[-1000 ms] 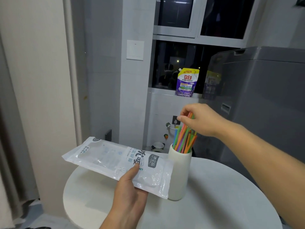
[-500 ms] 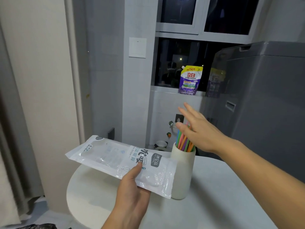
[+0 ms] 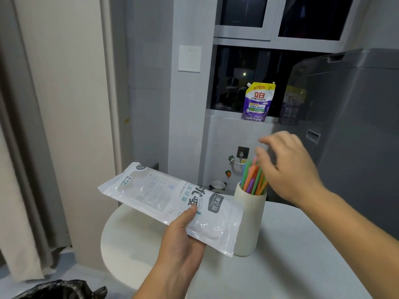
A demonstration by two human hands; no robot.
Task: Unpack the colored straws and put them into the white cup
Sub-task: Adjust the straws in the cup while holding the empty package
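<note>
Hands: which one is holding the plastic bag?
The left hand grips the plastic bag; the right hand is open, empty, near the straws.

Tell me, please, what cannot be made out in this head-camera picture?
All in the head view:
1. The right hand: its fingers are motion-blurred, so whether they touch the colored plastic straws is unclear.
2. The white ribbed cup: its lower left is hidden behind the clear plastic straw packet.
3. The left hand: only the thumb shows; its fingers lie under the packet.
4. The black plastic bag: cut off by the bottom edge.
</note>
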